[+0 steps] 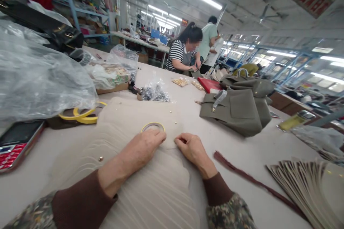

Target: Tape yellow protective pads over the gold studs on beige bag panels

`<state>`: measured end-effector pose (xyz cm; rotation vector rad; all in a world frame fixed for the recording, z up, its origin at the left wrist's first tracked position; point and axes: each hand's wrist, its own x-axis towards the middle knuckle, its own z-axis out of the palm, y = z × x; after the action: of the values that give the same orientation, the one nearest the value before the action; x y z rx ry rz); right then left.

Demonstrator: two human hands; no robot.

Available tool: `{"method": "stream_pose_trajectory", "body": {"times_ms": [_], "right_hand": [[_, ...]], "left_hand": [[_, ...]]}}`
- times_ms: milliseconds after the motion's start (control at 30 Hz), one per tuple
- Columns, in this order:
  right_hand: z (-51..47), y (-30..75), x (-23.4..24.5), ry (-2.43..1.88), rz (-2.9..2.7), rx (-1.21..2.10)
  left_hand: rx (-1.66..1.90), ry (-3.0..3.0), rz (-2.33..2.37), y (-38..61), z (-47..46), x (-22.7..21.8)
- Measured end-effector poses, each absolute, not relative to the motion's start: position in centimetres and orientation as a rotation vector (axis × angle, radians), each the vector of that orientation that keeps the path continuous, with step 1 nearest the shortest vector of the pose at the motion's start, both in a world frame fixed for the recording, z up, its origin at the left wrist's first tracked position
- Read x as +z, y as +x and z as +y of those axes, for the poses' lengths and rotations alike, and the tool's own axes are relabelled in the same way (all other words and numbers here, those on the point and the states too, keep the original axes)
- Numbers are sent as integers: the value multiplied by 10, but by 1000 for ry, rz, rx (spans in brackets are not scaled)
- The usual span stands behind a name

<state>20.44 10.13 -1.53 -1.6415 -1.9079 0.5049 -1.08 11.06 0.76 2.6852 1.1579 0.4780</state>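
Beige panels [139, 109] lie in an overlapping spread towards the bench's [239, 150] near edge, which is out of view; the forearms hide part of them. The left hand [149, 145] curls over the top panel, covering the near side of a yellow-edged ring [152, 124]; whether it grips anything I cannot tell. The right hand [191, 146] makes a narrow pinch at that panel's right side, its contents indistinct. Clear plastic [40, 75] conceals the bench's left edge; the phone [23, 143] there is cut off.
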Motion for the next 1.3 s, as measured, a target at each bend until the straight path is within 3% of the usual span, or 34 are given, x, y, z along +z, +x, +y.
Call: {"method": "stream_pose_trajectory", "body": {"times_ms": [133, 200, 367, 567, 900, 1000, 1133, 1300], "right_hand": [[90, 217, -6, -1588, -1963, 1019], [87, 220, -4, -1561, -1959, 1126], [87, 207, -4, -1377, -1738, 766], [82, 181, -2, -1084, -1900, 465], [78, 171, -9, -1148, -1919, 97], [76, 165, -5, -1250, -1798, 310], [85, 169, -3, -1406, -1317, 921], [103, 200, -10, -1498, -1050, 1097]], "left_hand": [[657, 2657, 1094, -12, 110, 6], [717, 2641, 1051, -12, 109, 4], [682, 2620, 1078, -11, 107, -3], [636, 2553, 1125, -7, 103, -1], [579, 2464, 1134, -3, 104, 7], [623, 2453, 1119, -2, 103, 9], [713, 2476, 1094, -2, 99, 9], [489, 2611, 1252, -2, 102, 9]]}}
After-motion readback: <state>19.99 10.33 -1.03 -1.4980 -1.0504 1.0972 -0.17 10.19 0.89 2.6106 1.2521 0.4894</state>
